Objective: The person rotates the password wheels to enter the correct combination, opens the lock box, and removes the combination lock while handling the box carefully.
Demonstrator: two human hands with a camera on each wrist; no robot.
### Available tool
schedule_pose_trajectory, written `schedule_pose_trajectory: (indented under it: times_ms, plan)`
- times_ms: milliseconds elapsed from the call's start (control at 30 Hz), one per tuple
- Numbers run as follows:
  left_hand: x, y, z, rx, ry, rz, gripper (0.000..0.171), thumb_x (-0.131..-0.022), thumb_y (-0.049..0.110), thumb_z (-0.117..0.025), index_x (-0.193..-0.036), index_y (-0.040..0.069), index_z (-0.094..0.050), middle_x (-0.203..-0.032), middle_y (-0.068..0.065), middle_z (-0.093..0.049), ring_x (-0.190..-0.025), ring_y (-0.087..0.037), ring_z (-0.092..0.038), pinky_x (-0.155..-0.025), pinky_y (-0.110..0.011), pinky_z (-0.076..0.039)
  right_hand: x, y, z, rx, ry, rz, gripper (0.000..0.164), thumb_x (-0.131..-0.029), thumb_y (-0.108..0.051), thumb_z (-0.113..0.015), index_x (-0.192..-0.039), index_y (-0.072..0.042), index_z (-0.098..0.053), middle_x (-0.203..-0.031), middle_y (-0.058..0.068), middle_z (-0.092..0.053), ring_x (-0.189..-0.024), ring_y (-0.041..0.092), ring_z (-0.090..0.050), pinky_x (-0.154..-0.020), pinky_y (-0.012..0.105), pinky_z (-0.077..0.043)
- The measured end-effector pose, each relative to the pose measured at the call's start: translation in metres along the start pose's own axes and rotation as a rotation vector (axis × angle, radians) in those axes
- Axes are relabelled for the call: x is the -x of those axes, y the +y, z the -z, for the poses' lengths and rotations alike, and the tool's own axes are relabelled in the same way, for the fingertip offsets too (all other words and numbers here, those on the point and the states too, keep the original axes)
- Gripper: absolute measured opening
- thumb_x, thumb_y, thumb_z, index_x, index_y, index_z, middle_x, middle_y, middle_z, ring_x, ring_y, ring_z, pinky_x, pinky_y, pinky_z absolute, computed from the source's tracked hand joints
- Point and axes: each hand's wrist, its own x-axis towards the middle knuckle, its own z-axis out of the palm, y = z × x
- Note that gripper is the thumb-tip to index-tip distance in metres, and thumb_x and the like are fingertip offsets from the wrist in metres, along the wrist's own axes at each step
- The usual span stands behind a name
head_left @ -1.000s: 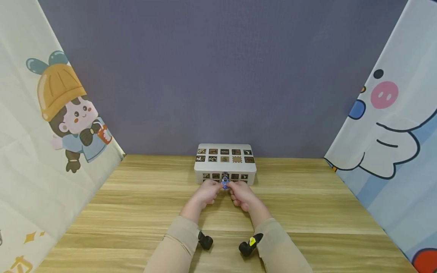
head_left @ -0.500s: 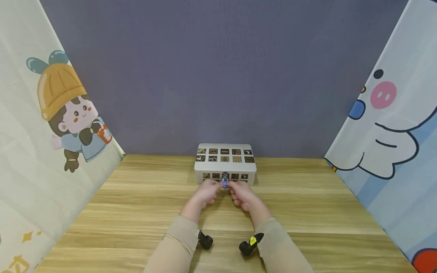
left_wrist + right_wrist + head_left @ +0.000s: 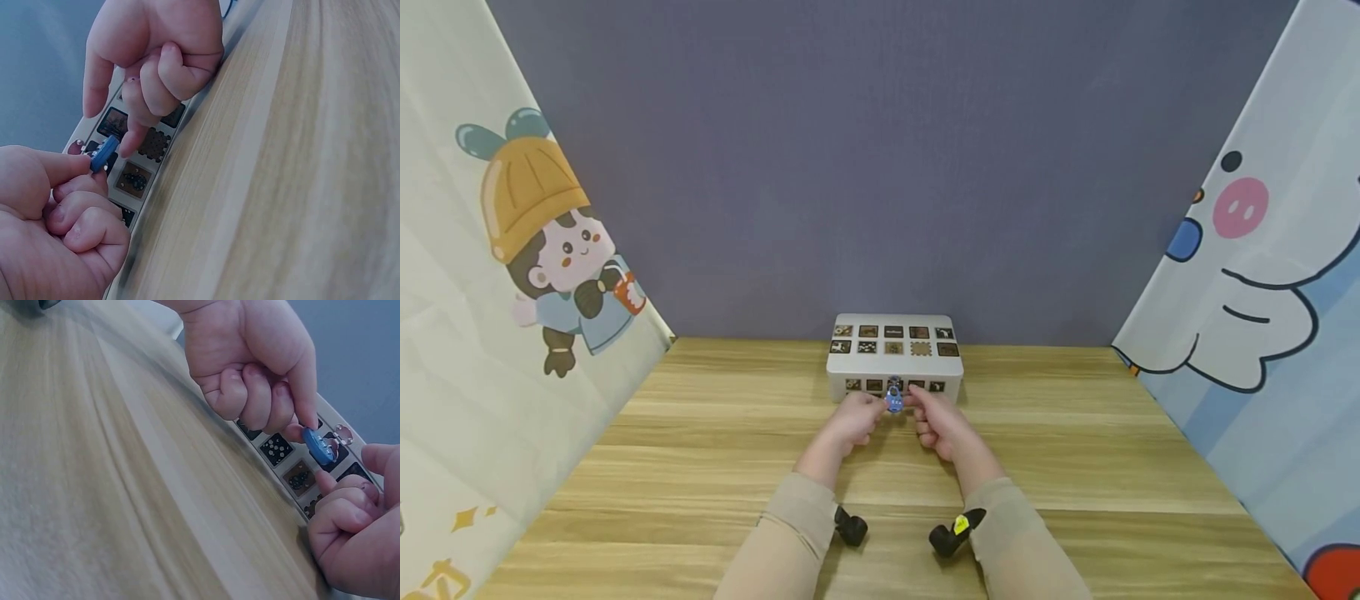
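Note:
A small blue combination padlock [image 3: 894, 402] hangs at the metal clasp [image 3: 342, 434] on the front of a white box [image 3: 887, 364] printed with dark square pictures. My left hand [image 3: 852, 421] pinches the padlock's left side between thumb and index finger, its other fingers curled below. On the opposite side, my right hand [image 3: 943, 423] has its thumb raised away from the padlock. Its index finger [image 3: 324, 481] points out with the tip right at the padlock's lower edge, while the remaining fingers fold into the palm. A row of small dials shows on the padlock [image 3: 319, 447] in the right wrist view.
The box stands at the far edge of a wood-grain table [image 3: 737, 467], close to a grey-blue back panel [image 3: 880, 167]. Printed cloths with cartoon figures flank the table at left [image 3: 445, 333] and right [image 3: 1300, 333]. Black wrist cameras [image 3: 852, 528] sit at both sleeves.
My right thumb has lifted off the padlock and the right hand has shifted slightly right, its index finger now straighter. My left hand keeps its pinch; more of the padlock's face shows.

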Motion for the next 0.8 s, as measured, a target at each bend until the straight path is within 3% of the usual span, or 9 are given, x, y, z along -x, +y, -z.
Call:
schedule_pose_trajectory:
  times_ms: [200,433,667,800]
  plan:
    - [0.0006,0.0011,0.0000,-0.001,-0.014,-0.003,0.029,-0.104,0.018,-0.055,-0.105,-0.009,-0.064,-0.060,0.007,-0.037,-0.049,-0.007,-0.031,-0.043,-0.019,-0.029,-0.0016,-0.0006,0.0040,-0.003,0.008,-0.003,0.047,-0.105,-0.040,-0.052,-0.125,0.002,-0.058,-0.062,-0.009,-0.034,-0.047,0.002,-0.024,-0.041,0.017,-0.020]
    - [0.0001,0.0007,-0.0004,0.024,-0.027,-0.010,0.027,-0.103,0.017,-0.055,-0.088,-0.005,-0.058,-0.057,0.007,-0.035,-0.047,-0.007,-0.030,-0.042,-0.020,-0.028,-0.0019,-0.0019,0.0049,-0.012,0.016,0.001,0.042,-0.105,-0.038,-0.053,-0.120,0.000,-0.060,-0.061,-0.009,-0.032,-0.047,0.003,-0.023,-0.039,0.018,-0.019]
    - [0.0002,0.0014,-0.0003,0.007,-0.025,-0.001,0.028,-0.104,0.017,-0.055,-0.095,-0.008,-0.060,-0.058,0.007,-0.036,-0.048,-0.007,-0.030,-0.042,-0.020,-0.028,-0.0009,-0.0019,0.0044,0.000,0.019,0.008,0.039,-0.103,-0.037,-0.057,-0.117,-0.001,-0.062,-0.063,-0.008,-0.034,-0.047,0.003,-0.023,-0.039,0.018,-0.019]
    - [0.0004,0.0021,-0.0006,0.012,-0.030,0.007,0.026,-0.104,0.017,-0.054,-0.087,-0.002,-0.058,-0.059,0.007,-0.036,-0.048,-0.007,-0.030,-0.043,-0.020,-0.028,0.0004,-0.0019,0.0033,0.012,0.011,0.015,0.036,-0.102,-0.036,-0.059,-0.113,-0.001,-0.063,-0.064,-0.008,-0.036,-0.046,0.003,-0.025,-0.039,0.018,-0.020]
